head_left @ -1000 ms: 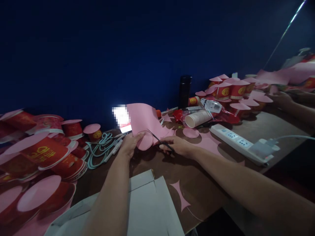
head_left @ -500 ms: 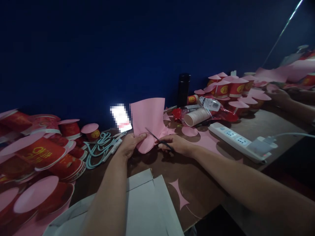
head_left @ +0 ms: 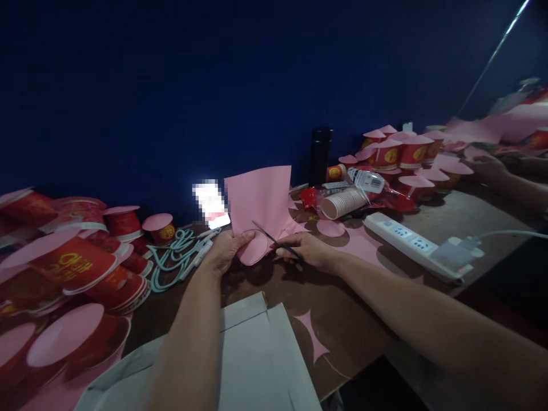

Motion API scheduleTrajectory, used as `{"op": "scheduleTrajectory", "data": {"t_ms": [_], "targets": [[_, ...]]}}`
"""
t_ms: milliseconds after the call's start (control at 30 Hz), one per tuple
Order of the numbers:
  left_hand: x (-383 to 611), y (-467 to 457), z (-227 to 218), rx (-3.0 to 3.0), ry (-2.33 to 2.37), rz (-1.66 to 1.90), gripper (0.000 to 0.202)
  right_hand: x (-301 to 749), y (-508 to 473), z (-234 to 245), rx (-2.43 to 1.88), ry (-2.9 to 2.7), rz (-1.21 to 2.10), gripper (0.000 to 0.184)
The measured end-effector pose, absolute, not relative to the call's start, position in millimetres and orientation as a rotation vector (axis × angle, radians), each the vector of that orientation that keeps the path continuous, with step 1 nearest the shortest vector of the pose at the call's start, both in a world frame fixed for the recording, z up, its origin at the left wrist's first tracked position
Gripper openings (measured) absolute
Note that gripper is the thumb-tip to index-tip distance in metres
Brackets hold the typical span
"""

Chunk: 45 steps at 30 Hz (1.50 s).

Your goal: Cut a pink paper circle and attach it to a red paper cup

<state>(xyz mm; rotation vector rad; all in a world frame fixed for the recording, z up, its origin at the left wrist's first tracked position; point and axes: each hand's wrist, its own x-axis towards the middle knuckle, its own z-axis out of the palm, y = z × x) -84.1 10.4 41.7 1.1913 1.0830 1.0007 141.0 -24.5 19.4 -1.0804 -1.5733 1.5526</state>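
A sheet of pink paper [head_left: 260, 197] stands up, slightly curved, in front of my left hand [head_left: 226, 250]. That hand pinches its lower part, the thumb lying on a rounded pink piece [head_left: 253, 249] with a drawn or cut curved outline. My right hand [head_left: 309, 251] is closed around the dark handles of a pair of scissors [head_left: 274, 238]. Their blades point up and left, across the paper beside the rounded piece. Whether that piece is fully separate from the sheet I cannot tell.
Red paper cups [head_left: 72, 262] topped with pink discs crowd the left. Near the wall are a lit phone [head_left: 210, 202], a coiled cable [head_left: 171, 257], a black bottle [head_left: 321, 155] and bagged paper cups [head_left: 345, 202]. A power strip [head_left: 411, 245] lies right; another person's hand [head_left: 486, 168] is beyond.
The upper part of the pink sheet has spread slightly to the right and its top edge sits a little higher. Both hands and the scissors stay almost in place.
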Motion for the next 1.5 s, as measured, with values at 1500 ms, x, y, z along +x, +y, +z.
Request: {"op": "scheduleTrajectory", "data": {"t_ms": [1500], "targets": [[-98,10,44,1.247,1.1,0.951,0.044,141,-31,27,-1.086,-1.578,1.589,0.051]]}}
